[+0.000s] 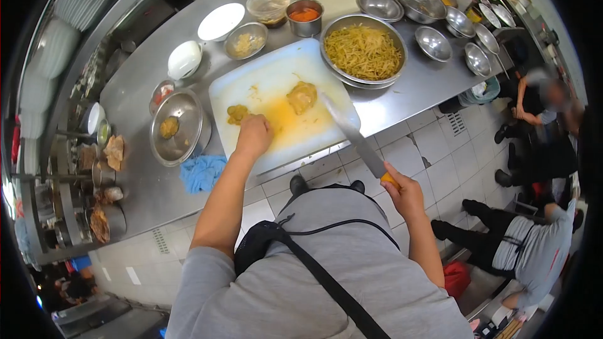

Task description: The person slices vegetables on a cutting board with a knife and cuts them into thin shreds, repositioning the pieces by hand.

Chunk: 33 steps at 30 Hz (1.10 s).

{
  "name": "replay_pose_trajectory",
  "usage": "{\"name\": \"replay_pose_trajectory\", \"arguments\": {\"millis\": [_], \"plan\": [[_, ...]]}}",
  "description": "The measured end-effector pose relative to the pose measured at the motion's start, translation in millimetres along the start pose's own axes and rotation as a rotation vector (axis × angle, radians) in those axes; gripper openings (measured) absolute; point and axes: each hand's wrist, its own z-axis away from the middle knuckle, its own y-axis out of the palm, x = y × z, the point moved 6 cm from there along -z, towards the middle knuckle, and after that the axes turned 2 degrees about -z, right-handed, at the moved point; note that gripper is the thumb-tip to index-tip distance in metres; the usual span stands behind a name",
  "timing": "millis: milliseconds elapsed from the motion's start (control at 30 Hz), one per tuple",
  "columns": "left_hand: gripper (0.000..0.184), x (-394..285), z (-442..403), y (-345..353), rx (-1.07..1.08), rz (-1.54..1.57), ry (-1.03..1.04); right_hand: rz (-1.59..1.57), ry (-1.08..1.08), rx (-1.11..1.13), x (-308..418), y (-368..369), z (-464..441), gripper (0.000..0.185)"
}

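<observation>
My left hand (254,135) is closed over the left part of the white cutting board (295,56), beside a small greenish-yellow clump (237,114); whether it grips anything is hidden. In my right hand (405,194) is the orange handle of a large knife (361,144). Its blade points up and left, the tip over the board's right side near a flat yellowish piece (302,97). An orange stain spreads between the two pieces. Left of the board, a steel bowl (191,127) holds a yellowish lump (169,127).
A large bowl of shredded greenish-yellow food (363,51) stands right of the board. Behind are a steel pot with orange contents (305,17), a white plate (221,21) and small bowls. A blue cloth (202,173) lies near the front edge. Other people are at the right.
</observation>
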Motion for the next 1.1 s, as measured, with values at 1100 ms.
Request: {"name": "replay_pose_trajectory", "arguments": {"millis": [1100], "plan": [[0.050, -20, 38, -36, 0.178, 0.309, -0.329, -0.248, -0.117, 0.134, 23, 56, -27, 0.055]]}}
